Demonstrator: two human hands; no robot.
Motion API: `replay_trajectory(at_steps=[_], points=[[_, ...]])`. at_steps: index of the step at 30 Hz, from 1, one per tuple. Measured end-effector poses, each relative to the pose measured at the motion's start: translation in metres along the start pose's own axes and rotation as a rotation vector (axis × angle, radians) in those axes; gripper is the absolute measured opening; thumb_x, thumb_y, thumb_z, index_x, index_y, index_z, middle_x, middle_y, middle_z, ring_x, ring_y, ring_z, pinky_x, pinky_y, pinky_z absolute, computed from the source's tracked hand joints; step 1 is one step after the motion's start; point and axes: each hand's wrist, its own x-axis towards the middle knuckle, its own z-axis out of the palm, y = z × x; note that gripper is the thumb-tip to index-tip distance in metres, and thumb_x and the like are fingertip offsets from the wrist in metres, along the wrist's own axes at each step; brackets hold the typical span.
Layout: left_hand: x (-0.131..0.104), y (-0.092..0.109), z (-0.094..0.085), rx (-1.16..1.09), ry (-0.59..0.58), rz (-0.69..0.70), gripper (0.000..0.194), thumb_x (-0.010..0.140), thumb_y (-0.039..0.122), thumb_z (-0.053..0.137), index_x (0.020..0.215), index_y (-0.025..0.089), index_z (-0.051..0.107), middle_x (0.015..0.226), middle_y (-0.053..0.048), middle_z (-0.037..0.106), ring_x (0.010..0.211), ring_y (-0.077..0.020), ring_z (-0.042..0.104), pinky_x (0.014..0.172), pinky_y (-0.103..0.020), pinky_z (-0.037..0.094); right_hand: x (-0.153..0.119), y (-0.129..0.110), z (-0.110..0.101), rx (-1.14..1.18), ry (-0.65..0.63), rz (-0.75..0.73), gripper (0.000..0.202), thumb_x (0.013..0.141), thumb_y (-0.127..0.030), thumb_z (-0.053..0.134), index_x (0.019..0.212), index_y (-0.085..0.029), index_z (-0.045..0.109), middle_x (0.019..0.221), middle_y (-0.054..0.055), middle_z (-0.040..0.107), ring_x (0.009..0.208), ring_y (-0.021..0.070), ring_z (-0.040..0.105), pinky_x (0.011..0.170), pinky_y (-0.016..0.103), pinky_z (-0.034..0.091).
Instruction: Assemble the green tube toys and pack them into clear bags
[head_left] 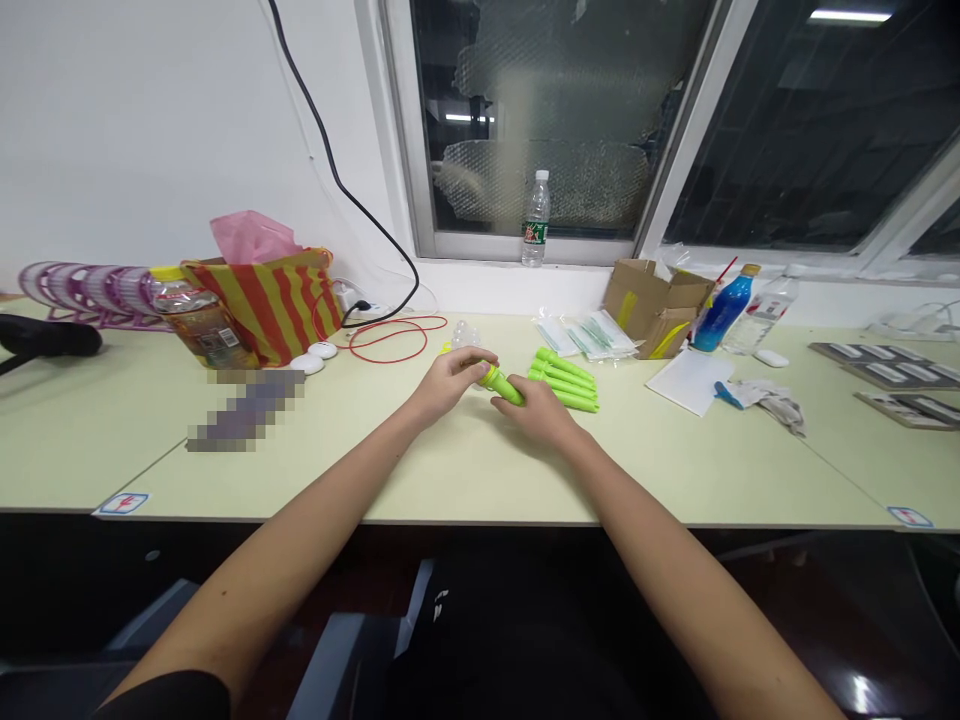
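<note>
Between my two hands, just above the table, is a lime-green plastic tube-shaped handle (pixel 508 389) with a yellowish ring at its upper end. My left hand (pixel 451 382) has its thumb and fingers closed about that ringed end. Lower down the same handle, my right hand (pixel 541 412) is wrapped round the body, hiding its tail. Several similar green handles (pixel 564 378) lie side by side just right of my right hand. Behind my left hand sits a clear plastic piece (pixel 465 336) with a bit of yellow beside it, partly covered by the fingers.
Clear packets (pixel 600 335) and an open cardboard box (pixel 654 300) stand toward the window. Right of them are a blue bottle (pixel 725 308), white paper (pixel 684 382) and a glove (pixel 772 398). A red cable (pixel 390 345) and striped bag (pixel 281 305) lie left.
</note>
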Motion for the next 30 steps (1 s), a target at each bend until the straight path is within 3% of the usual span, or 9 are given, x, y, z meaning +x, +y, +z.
replay_trajectory(at_steps=[4,9,15,20,24,30], points=[[0.000,0.000,0.002,0.159,0.084,-0.054,0.028,0.081,0.039,0.066,0.095,0.015,0.070,0.085,-0.005,0.066,0.072,-0.0131,0.058,0.068,-0.027,0.046,-0.001,-0.002,-0.002,-0.131,0.054,-0.050,0.034,0.089,-0.051,0.052,0.073,-0.021,0.047,0.060,-0.002,0.048,0.057,0.0137,0.039,0.057,0.027,0.023],[-0.001,-0.001,0.003,-0.013,0.038,-0.131,0.029,0.082,0.040,0.064,0.097,0.015,0.064,0.072,-0.002,0.059,0.062,-0.0128,0.056,0.049,-0.024,0.039,0.001,-0.002,-0.003,-0.142,0.084,-0.082,0.031,0.091,-0.047,0.051,0.074,-0.021,0.046,0.063,-0.001,0.051,0.059,0.0141,0.040,0.058,0.026,0.024],[-0.004,0.000,0.001,-0.066,-0.080,-0.103,0.032,0.079,0.039,0.070,0.101,0.016,0.062,0.068,0.001,0.053,0.055,-0.0078,0.047,0.051,-0.022,0.038,-0.002,0.003,-0.004,-0.113,0.050,-0.097,0.034,0.091,-0.050,0.051,0.073,-0.021,0.048,0.060,-0.002,0.050,0.056,0.0137,0.040,0.058,0.026,0.026],[-0.006,-0.002,-0.001,-0.073,-0.154,-0.157,0.031,0.075,0.032,0.074,0.099,0.018,0.061,0.073,0.001,0.055,0.056,-0.0075,0.049,0.051,-0.022,0.039,-0.002,0.007,-0.005,-0.238,0.062,-0.140,0.021,0.088,-0.038,0.057,0.078,-0.021,0.054,0.071,0.001,0.059,0.064,0.0157,0.048,0.060,0.027,0.026],[-0.005,-0.002,0.004,-0.130,-0.056,-0.152,0.020,0.079,0.029,0.064,0.095,0.016,0.063,0.073,0.001,0.056,0.053,-0.0082,0.053,0.056,-0.026,0.044,0.000,0.004,-0.003,-0.337,0.077,-0.099,0.012,0.090,-0.033,0.055,0.089,-0.022,0.060,0.077,0.002,0.064,0.069,0.0173,0.052,0.060,0.027,0.024],[-0.004,-0.005,0.015,-0.003,0.062,-0.111,0.019,0.075,0.025,0.066,0.092,0.015,0.064,0.070,0.002,0.055,0.053,-0.0089,0.054,0.055,-0.024,0.043,-0.003,0.002,-0.003,-0.371,0.111,-0.090,0.024,0.092,-0.042,0.053,0.101,-0.023,0.064,0.085,0.004,0.066,0.078,0.0196,0.057,0.063,0.028,0.027]])
